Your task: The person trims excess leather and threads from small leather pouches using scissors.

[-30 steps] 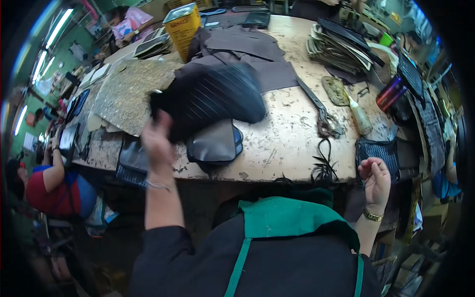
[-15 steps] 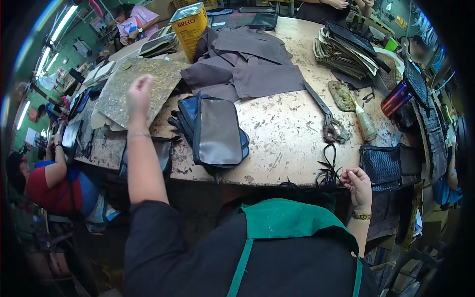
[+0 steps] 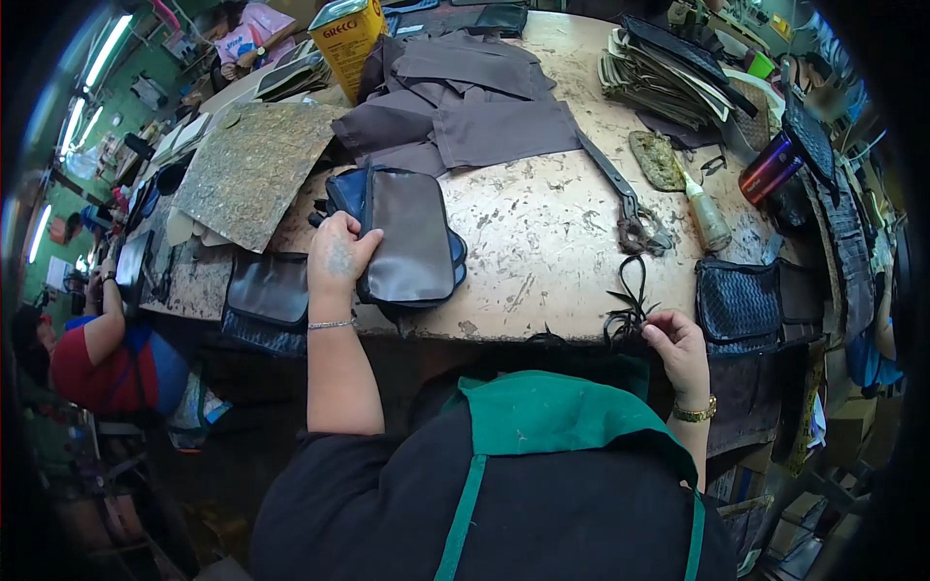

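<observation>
My left hand (image 3: 339, 254) grips the left edge of a stack of dark zip pouches, thumb on the top one. The top pouch (image 3: 411, 237) has a smooth grey-brown face and black edging; blue lining shows on pouches beneath it. At the table's front edge my right hand (image 3: 678, 351) is closed, fingertips at a tangle of thin black strips (image 3: 630, 308). It appears to pinch a strip end, though the fingers partly hide it. Another dark pouch with a woven pattern (image 3: 266, 290) lies left of my left hand.
Large metal scissors (image 3: 620, 198), a glue bottle (image 3: 710, 218) and a crusted pad (image 3: 657, 160) lie right of centre. Grey-brown fabric pieces (image 3: 504, 131), a yellow can (image 3: 351, 48) and a speckled board (image 3: 254, 169) are farther back. A woven pouch (image 3: 738, 302) sits at right.
My left hand has come down from above the speckled board onto the pouch stack. My right hand has shifted slightly left to the black strips. The view has tilted slightly.
</observation>
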The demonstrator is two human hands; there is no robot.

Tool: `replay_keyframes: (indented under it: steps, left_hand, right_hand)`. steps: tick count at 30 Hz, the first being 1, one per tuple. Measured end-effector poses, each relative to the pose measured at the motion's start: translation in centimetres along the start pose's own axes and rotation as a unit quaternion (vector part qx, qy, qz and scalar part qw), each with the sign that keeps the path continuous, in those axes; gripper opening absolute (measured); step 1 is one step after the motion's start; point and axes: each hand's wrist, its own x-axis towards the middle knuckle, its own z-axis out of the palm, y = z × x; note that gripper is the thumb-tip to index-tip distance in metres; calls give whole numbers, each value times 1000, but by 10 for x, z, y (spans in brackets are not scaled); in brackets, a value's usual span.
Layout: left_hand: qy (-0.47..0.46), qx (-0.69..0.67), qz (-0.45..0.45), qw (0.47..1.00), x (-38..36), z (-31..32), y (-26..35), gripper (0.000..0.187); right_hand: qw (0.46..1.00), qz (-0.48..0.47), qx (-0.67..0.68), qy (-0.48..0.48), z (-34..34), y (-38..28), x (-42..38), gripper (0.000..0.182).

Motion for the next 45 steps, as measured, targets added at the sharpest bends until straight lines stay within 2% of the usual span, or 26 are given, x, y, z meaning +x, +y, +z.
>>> replay_keyframes:
  steps: [3, 5, 6, 7, 8, 9, 11, 13, 15, 16, 17, 19, 22, 23, 24, 27, 28, 29, 33, 34, 35, 37, 40, 41, 43, 45]
  left_hand:
    - [60, -45, 44, 996, 0, 1, 11, 27]
    - [204, -114, 218, 948, -3, 0, 29, 18]
    - [243, -108, 246, 932, -8, -1, 44, 14]
    - [239, -112, 251, 931, -17, -5, 62, 14]
    - [144, -302, 184, 924, -28, -9, 80, 14]
    - [38, -475, 108, 872, -37, -6, 94, 15]
    - [109, -345, 261, 895, -51, 15, 111, 16]
    - [33, -321, 361, 875, -78, 28, 140, 12]
    - [39, -271, 388, 880, -96, 42, 161, 21]
    - [-23, -315, 370, 873, -90, 44, 157, 30]
    - [-14, -288, 402, 869, -82, 43, 150, 23]
    - [-78, -372, 305, 873, -84, 39, 147, 24]
    - [-20, -338, 350, 873, -73, 49, 145, 18]
    - [-5, -325, 363, 873, -67, 55, 141, 17]
    - [-74, -398, 265, 875, -68, 60, 141, 19]
    - [-92, -380, 240, 889, -59, 77, 134, 30]
    - [-94, -379, 242, 888, -57, 76, 138, 30]
    - [-65, -356, 255, 897, -54, 76, 143, 33]
    - [-39, -252, 255, 933, -42, 61, 151, 33]
    - [25, -265, 275, 924, -39, 56, 149, 29]
    - [47, -261, 278, 923, -36, 48, 144, 30]
    - [85, -259, 264, 925, -30, 37, 131, 29]
    - [1, -462, 197, 865, -25, 45, 113, 25]
    - [1, -461, 195, 866, -25, 53, 109, 25]
    - [-7, -698, 75, 712, -22, 68, 103, 26]
    - [-12, -725, 48, 687, -19, 76, 99, 23]
  right_hand:
    - [998, -11, -69, 3, 5, -14, -6, 13]
    - [993, -40, -113, -14, 11, -25, -9, 15]
    - [993, -53, -104, -10, 15, -29, -8, 17]
    - [993, -69, -90, -23, 22, -37, -5, 17]
    - [993, -84, -77, -35, 29, -46, -1, 18]
    - [991, -113, -57, -52, 36, -40, 7, 20]
    - [979, -143, 66, -128, 61, -60, 22, 35]
    - [965, -107, 198, -134, 86, -79, 39, 46]
    - [968, -160, 178, -70, 103, -72, 53, 34]
    - [965, -153, 197, -77, 102, -73, 52, 33]
    - [962, -146, 214, -91, 101, -74, 51, 31]
    - [948, -138, 270, -102, 109, -65, 50, 31]
    - [959, -160, 219, -79, 110, -52, 54, 28]
    - [972, -180, 138, -54, 109, -46, 59, 27]
    - [976, -195, 89, -37, 107, -45, 61, 27]
    - [975, -219, 22, 8, 108, -42, 64, 27]
    - [958, -279, -62, 31, 108, -45, 62, 25]
    - [930, -333, -147, 52, 108, -47, 60, 23]
    - [896, -366, -223, 116, 98, -58, 61, 20]
    - [891, -348, -255, 139, 90, -62, 59, 17]
    - [870, -360, -292, 167, 81, -59, 62, 13]
    - [873, -325, -309, 190, 63, -51, 65, 13]
    - [904, -282, -261, 190, 62, -46, 63, 12]
    - [917, -265, -242, 175, 65, -46, 61, 11]
    - [918, -276, -223, 176, 66, -49, 61, 10]
    - [910, -292, -237, 173, 64, -58, 57, 9]
